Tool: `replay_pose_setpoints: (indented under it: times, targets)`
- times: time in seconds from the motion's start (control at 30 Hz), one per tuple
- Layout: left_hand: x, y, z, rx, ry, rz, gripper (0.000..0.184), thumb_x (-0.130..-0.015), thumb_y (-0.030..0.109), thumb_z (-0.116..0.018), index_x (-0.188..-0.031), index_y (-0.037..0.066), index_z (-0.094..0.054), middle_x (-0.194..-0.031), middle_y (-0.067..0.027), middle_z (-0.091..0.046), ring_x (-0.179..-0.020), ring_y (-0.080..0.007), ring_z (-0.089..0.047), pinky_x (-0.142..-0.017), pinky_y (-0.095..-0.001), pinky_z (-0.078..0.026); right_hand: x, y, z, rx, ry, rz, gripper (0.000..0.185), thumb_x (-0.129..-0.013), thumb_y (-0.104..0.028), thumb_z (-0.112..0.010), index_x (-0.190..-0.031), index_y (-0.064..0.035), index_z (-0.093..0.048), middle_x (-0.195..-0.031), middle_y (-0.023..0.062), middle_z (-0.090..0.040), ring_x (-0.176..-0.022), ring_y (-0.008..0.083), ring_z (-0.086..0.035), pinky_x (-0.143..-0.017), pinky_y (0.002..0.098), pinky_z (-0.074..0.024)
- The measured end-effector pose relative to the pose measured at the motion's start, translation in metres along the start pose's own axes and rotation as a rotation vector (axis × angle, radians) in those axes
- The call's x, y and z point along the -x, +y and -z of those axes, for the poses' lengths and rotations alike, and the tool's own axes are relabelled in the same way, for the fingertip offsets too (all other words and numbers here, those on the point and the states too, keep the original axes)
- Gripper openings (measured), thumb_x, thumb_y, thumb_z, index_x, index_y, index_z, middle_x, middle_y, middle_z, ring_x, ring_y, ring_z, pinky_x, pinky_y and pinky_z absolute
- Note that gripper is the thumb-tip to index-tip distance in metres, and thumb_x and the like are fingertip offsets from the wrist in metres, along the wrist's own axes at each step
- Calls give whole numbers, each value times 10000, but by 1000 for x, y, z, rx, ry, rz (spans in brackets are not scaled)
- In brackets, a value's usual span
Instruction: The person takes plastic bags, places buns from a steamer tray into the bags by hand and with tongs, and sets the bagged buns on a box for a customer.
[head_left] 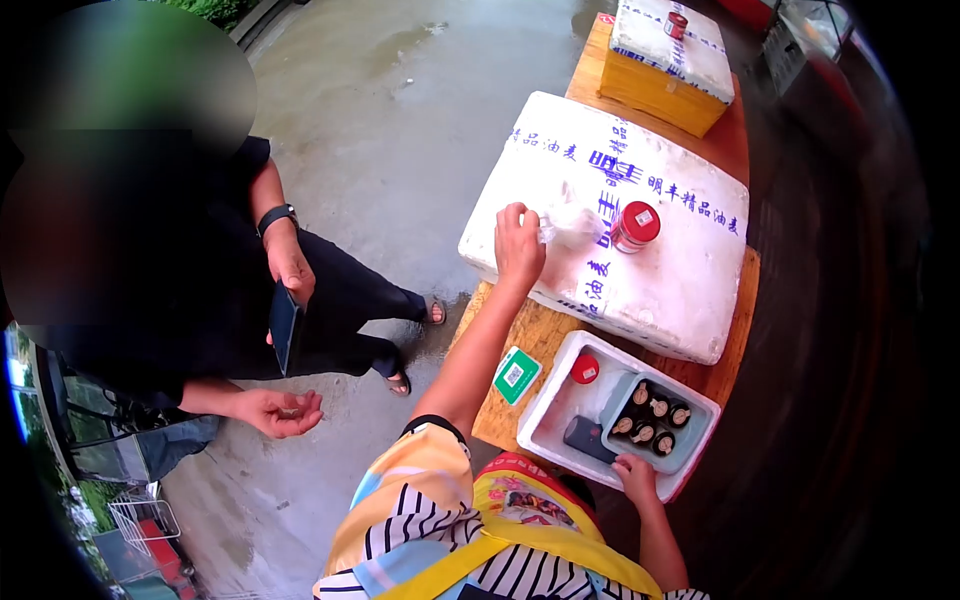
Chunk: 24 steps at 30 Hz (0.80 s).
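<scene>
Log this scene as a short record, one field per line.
Left hand: pinching clear plastic over the large foam box
Right hand: at the small foam box, contact unclear
Large foam box top: red-lidded jar
Small foam box contents: grey tray of six round items, dark cylinder
Beside it: green QR card
Other person's hand: holds dark flat object

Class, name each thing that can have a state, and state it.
Large foam box: closed
Far foam box: closed
Small foam box: open
Blue tray: uncovered, holding six items
Near jar: red lid on
Clear plastic: crumpled, in the left hand
Right hand: at small foam box's edge
</scene>
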<state>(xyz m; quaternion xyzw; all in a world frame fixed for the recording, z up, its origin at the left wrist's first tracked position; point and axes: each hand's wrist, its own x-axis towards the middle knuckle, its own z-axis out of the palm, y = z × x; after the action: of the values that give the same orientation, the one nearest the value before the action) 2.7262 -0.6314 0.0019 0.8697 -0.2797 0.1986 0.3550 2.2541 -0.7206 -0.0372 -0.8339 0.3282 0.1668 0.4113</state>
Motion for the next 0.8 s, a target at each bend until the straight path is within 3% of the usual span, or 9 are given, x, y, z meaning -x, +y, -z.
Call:
replay_pose_setpoints:
  times: [0.07, 0.13, 0.2, 0.27, 0.33, 0.4, 0.53, 0.73, 0.8]
  targets:
    - [-3, -10, -8, -52, 10, -138, 171, -653, -13, -594, -792, 30, -505, -1090, -173, -520, -1023, -360, -480, -817, -427, -420, 13, 24, -23, -73, -38, -16, 217, -780, -120, -663, -952, 11, -643, -865, 148, -668, -790, 233, -653, -724, 322, -508]
    - [-6, -9, -3, -90, -505, 140, 237, -677, 55, -638, -885, 41, -526, -1166, -175, -500, -1098, -353, -454, -880, -427, -397, 18, 36, -32, -118, -105, -38, 237, -784, -135, -664, -965, 15, -638, -876, 154, -674, -795, 224, -658, -727, 316, -515]
    - [-7, 2, 10, -123, -559, 184, 365, -704, 142, -667, -1025, 55, -517, -1248, -173, -464, -1175, -345, -414, -942, -460, -354, 17, 33, -32, -95, -111, -60, 246, -787, -144, -661, -978, 9, -635, -879, 148, -675, -797, 219, -658, -728, 314, -514]
    - [-3, 21, 33, -151, -164, 2, 548, -736, 246, -680, -1214, 72, -477, -1335, -166, -413, -1253, -334, -360, -1002, -524, -292, 15, 29, -31, -127, -39, -67, 247, -789, -149, -658, -985, 1, -636, -878, 143, -675, -802, 214, -657, -728, 316, -512]
    - [-5, 36, 33, -268, -392, -187, 831, -721, 321, -720, -1421, 180, -296, -1478, -116, -255, -1374, -339, -184, -1050, -600, -184, 13, 30, -30, -178, -30, -75, 246, -795, -160, -652, -985, -5, -635, -873, 145, -671, -804, 227, -653, -729, 324, -509]
    - [-5, 42, 27, -321, -715, -110, 837, -732, 342, -717, -1433, 213, -279, -1501, -114, -204, -1390, -341, -138, -1061, -603, -154, 12, 40, -34, -126, -44, -43, 251, -796, -164, -654, -987, -3, -634, -873, 151, -669, -802, 232, -653, -728, 325, -508]
    - [10, 88, 54, -151, -353, -203, 821, -750, 345, -700, -1435, 202, -271, -1501, -124, -200, -1393, -339, -135, -1058, -611, -141, 27, 43, -35, -117, 8, -31, 272, -782, -204, -666, -969, -7, -637, -851, 153, -666, -791, 264, -652, -728, 350, -506]
    - [159, 144, 88, 139, -530, -322, 747, -764, 292, -687, -1394, 98, -334, -1461, -178, -264, -1360, -332, -241, -1071, -544, -193, 51, 47, -41, -36, -117, 29, 287, -783, -270, -679, -944, -33, -654, -814, 121, -668, -784, 247, -654, -727, 363, -499]
    - [212, 173, 106, 302, -608, -365, 718, -776, 275, -673, -1377, 59, -345, -1451, -174, -289, -1357, -326, -259, -1073, -536, -196, 55, 72, -51, -245, -207, 11, 328, -798, -232, -668, -1065, -46, -624, -952, 108, -659, -908, 242, -628, -809, 356, -481]
